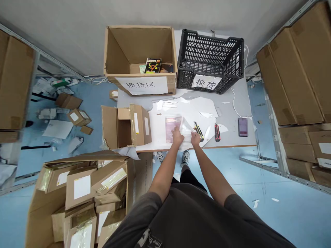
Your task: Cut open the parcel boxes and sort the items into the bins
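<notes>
A pink printed booklet (169, 129) lies on white paper near the table's front edge. My left hand (178, 137) is on its right side, fingers bent and holding it. To the right, a thin, partly see-through plastic wrapper (186, 129) spreads out from the booklet. My right hand (196, 138) pinches the wrapper's right edge with closed fingers. Just beyond that hand lies a yellow and black utility knife (198, 131). A red and black utility knife (217, 132) rests farther right. Where the wrapper meets the booklet is blurred.
At the back stand a cardboard box (139, 41) with books and a black plastic crate (207, 63). An open small carton (139, 125) sits left, a phone (242, 127) right. A large carton (34, 210) full of parcels is at lower left. Paper scraps litter the table (227, 106).
</notes>
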Action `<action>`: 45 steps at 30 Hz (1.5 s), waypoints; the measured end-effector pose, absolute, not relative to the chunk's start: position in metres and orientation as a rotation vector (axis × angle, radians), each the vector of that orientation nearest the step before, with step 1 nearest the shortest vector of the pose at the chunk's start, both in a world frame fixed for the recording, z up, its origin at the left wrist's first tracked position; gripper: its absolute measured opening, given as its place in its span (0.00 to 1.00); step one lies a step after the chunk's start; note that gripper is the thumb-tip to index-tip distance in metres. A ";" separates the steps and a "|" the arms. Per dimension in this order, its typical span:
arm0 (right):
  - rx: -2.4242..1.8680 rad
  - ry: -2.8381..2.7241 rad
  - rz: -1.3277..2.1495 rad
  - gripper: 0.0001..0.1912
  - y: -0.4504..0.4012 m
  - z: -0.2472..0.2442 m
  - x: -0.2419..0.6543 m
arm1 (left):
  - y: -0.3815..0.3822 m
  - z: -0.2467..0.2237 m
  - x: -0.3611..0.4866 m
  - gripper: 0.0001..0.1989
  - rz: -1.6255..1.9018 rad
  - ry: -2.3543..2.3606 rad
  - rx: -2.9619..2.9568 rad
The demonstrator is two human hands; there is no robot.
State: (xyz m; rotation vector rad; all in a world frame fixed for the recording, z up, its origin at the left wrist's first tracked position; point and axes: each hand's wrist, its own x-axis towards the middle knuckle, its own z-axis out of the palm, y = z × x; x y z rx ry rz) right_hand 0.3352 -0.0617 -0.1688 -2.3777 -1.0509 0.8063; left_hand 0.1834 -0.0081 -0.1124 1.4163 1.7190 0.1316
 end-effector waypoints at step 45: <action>-1.990 -2.131 1.097 0.54 -0.069 -0.142 0.243 | -0.046 -0.123 0.037 0.49 -0.219 1.419 1.944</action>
